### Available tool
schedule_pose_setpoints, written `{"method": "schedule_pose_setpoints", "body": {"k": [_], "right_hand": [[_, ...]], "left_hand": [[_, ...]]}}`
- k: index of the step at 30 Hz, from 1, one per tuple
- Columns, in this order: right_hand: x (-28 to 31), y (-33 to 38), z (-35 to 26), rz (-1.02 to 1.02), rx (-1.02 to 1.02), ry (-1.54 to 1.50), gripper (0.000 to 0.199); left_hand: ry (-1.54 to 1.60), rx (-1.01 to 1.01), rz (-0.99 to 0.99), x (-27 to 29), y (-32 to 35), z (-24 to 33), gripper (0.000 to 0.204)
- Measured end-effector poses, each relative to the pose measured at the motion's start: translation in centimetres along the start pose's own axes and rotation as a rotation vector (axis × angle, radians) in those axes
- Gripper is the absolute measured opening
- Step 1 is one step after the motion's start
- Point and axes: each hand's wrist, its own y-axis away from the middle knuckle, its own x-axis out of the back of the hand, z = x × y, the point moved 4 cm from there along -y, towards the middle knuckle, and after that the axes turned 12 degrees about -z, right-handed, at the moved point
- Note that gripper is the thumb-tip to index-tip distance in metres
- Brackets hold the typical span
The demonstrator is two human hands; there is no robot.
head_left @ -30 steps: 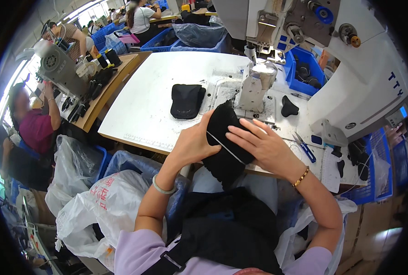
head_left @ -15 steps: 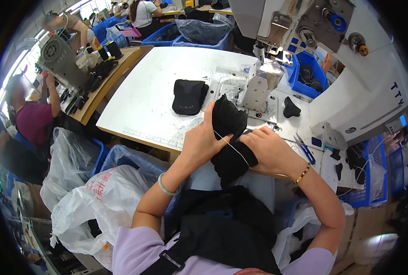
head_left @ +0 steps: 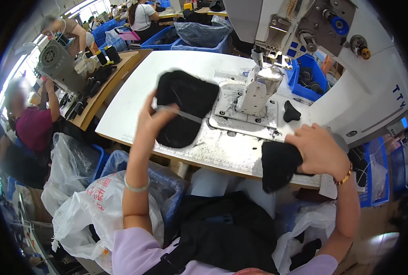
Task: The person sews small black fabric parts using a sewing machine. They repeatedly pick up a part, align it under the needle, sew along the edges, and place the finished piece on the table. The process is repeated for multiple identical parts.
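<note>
My left hand (head_left: pixel 150 121) is closed on a bundle of black fabric pieces (head_left: pixel 183 94) with a pale elastic band across it. The bundle is partly smeared by motion and is over the left part of the white worktable (head_left: pixel 128 103). Whether it rests on the table or on another piece, I cannot tell. At the table's front right, my right hand (head_left: pixel 320 153) is closed on black fabric (head_left: pixel 279 165) that hangs past the front edge; its fingertips are partly hidden. Between my hands stands the sewing machine's post (head_left: pixel 252 96). Right of it lies a small three-pointed black piece (head_left: pixel 292 111).
The machine's large white arm (head_left: pixel 364 96) rises on the right. A blue bin (head_left: pixel 309 78) holds dark pieces behind it. White plastic bags (head_left: pixel 89 206) and a blue crate (head_left: pixel 167 183) stand at my left. Other people sit at machines on the far left and at the back.
My hands have moved apart. The left has carried the banded bundle leftward, hiding the black piece that lay there. The right has moved right with black fabric, covering where the blue-handled scissors lay.
</note>
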Motion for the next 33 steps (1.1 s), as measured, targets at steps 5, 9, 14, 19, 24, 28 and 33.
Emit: {"method": "schedule_pose_setpoints", "body": {"k": [5, 9, 14, 19, 24, 28, 33], "right_hand": [[0.3, -8.1, -2.7, -0.589, 0.248, 0.052, 0.061], [-0.6, -14.8, -4.7, -0.866, 0.217, 0.190, 0.071], [-0.9, -19.2, -6.7, -0.873, 0.293, 0.399, 0.043], [-0.2, -17.7, -6.4, -0.326, 0.380, 0.365, 0.056], [1.1, -12.1, -5.9, 0.357, 0.153, 0.431, 0.055], [0.8, -9.2, -4.4, 0.637, -0.054, 0.225, 0.047], [-3.0, -5.7, 1.1, 0.834, -0.278, -0.196, 0.024]], "left_hand": [[0.611, -0.054, 0.052, 8.3, -10.4, -2.4, 0.025], [0.672, 0.112, -0.082, 9.7, -18.4, -6.7, 0.028], [0.495, 0.333, -0.030, 9.3, -24.2, -12.9, 0.037], [-0.236, 0.587, -0.046, 8.4, -25.4, -14.5, 0.049], [-1.194, 0.022, 0.201, 6.4, -22.2, -9.0, 0.063], [-1.257, -0.002, -0.097, -0.4, -13.3, -7.2, 0.074], [-1.200, 0.163, -0.231, -0.9, -8.8, -10.6, 0.078]]}}
